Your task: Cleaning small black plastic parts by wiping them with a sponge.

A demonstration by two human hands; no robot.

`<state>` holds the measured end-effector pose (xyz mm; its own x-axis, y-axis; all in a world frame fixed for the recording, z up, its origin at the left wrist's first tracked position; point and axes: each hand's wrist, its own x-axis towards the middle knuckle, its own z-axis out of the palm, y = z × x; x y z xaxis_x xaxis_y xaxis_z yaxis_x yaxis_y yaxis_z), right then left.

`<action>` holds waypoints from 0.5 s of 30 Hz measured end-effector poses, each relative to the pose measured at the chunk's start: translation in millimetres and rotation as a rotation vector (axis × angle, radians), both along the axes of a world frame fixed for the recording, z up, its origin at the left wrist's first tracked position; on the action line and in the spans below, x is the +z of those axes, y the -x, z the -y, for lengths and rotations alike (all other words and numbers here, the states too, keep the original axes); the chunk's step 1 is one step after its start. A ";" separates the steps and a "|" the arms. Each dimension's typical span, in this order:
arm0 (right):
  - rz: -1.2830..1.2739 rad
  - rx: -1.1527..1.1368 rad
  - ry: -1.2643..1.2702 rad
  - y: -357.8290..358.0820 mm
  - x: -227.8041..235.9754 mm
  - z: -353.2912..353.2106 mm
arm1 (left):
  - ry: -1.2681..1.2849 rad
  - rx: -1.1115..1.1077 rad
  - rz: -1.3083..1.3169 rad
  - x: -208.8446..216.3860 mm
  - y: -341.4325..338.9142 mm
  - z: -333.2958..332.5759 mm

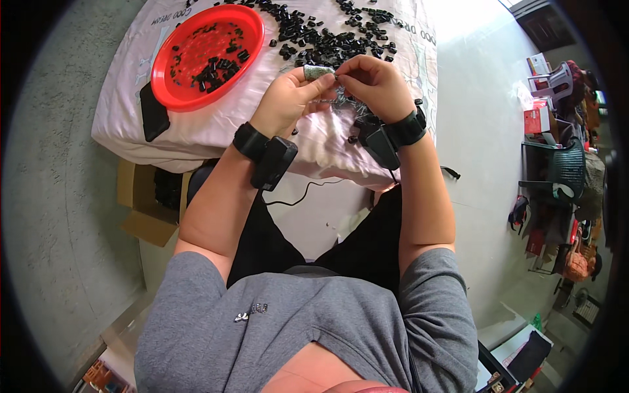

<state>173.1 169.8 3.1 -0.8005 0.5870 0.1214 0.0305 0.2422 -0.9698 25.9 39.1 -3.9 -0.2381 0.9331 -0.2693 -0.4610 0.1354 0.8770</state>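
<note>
My left hand (285, 98) and my right hand (377, 88) meet over the near part of the cloth-covered table. Each is closed in a pinch, and their fingertips come together around a tiny dark piece (337, 76), too small to name. A grey-green cover (318, 72) wraps my left index finger. Beneath the hands lies a tangle of thin greyish strands (346, 101), partly hidden by my fingers. Just beyond them spreads a heap of small glossy black parts (327, 40). To the left, a red round basin (164, 92) holds more black parts and small scattered bits.
A black phone-like slab (154, 111) lies by the basin at the table's left edge. Below that edge stands an open cardboard box (147, 226) with dark contents. A cable (298, 196) hangs between my knees. Chairs (567, 164) and bags stand far right.
</note>
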 end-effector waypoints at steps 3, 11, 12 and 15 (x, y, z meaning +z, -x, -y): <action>0.017 -0.011 -0.077 2.3 0.0 0.7 | -0.051 -0.020 -0.012 -4.0 5.6 -1.6; 0.357 -0.059 -0.583 -14.9 11.8 -4.6 | -0.064 0.123 -0.320 -16.7 27.0 -3.2; 0.439 -0.002 -0.596 -16.8 14.4 -2.4 | -0.034 0.138 -0.301 -15.5 27.4 -2.0; 0.552 0.015 -0.750 -19.0 13.2 7.1 | -0.012 0.185 -0.337 -3.8 23.4 -0.3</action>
<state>192.1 162.8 16.3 -0.8644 0.4987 0.0644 0.4331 0.8034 -0.4086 2.5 39.4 -7.7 -0.4757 0.8689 -0.1367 -0.1626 0.0659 0.9845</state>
